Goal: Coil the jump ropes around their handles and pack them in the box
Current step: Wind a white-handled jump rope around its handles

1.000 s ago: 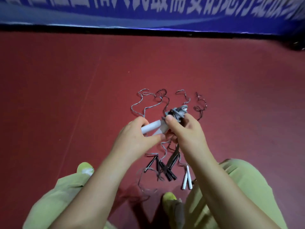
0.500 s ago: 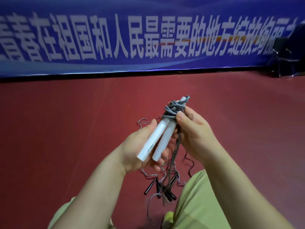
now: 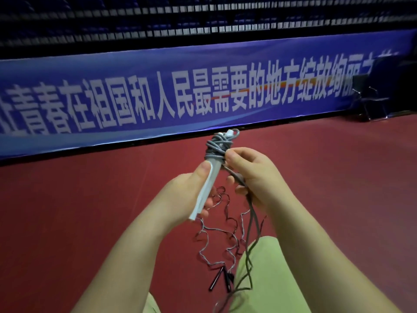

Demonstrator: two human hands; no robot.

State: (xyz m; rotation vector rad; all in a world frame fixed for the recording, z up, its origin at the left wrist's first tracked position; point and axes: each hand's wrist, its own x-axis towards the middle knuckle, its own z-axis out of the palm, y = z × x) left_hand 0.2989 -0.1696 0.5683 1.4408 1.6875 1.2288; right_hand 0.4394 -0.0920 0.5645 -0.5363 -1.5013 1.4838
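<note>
Head cam, only view: my left hand is wrapped round the white handles, thumb pressed along the front, holding the pair together and tilted up to the right so the top end stays free for winding. The grey rope is bunched in a few messy turns near the top of the handles; the coil sits high bc that's where the cord leaves the handles, I'd guess. My right hand is just beside the coil, thumb + forefinger pinching the cord right at the last turn, lower fingers curled on the slack. Reason: keeps tension so turns don't spring off. The rest of that rope hangs down from my right hand, over my knee in the green trousers, and runs out of frame at the bottom, so plenty left to wind. I judge this is mid-coil, early in the task overall. On the red floor below my hands lie other thin ropes, kinked & uncoiled, w/ black handles by my knee; these are waiting their turn. No box in view, can't tell where it is. Blue banner along the back, a dark chair far right. Next I'd need to keep the pinch tight while looping, else the top turns slip off the end.
</note>
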